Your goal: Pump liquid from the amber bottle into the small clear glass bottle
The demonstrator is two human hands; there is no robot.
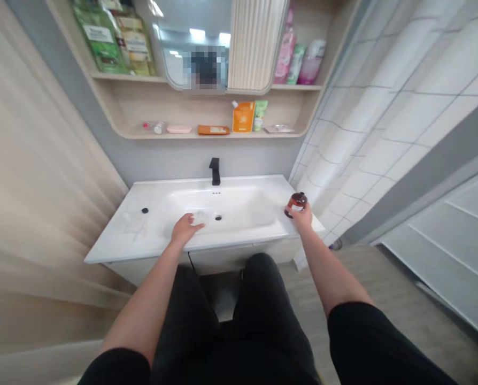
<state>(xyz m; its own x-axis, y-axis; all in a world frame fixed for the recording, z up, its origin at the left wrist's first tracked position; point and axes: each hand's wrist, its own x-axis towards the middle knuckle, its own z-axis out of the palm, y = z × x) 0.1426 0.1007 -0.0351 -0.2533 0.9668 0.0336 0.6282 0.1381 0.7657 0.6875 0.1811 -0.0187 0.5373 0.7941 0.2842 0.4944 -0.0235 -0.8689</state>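
My left hand (185,229) reaches over the front of the white sink (247,206), its thumb and fingers around a small see-through object (199,217) whose exact kind I cannot make out. At the right end of the counter, my right hand (302,218) is wrapped round a brown bottle (297,201) with a dark neck and a pale label. The bottle is upright or slightly tilted; whether its base touches the counter I cannot tell. A small round black cap (145,210) lies on the counter's left side, with a faint clear item (137,225) near it.
A black faucet (215,171) rises behind the basin, whose drain (218,217) is uncovered. Above, a shelf (122,133) holds an orange pouch (243,117), a green tube (259,115) and small items. Curtains hang left and right (367,133).
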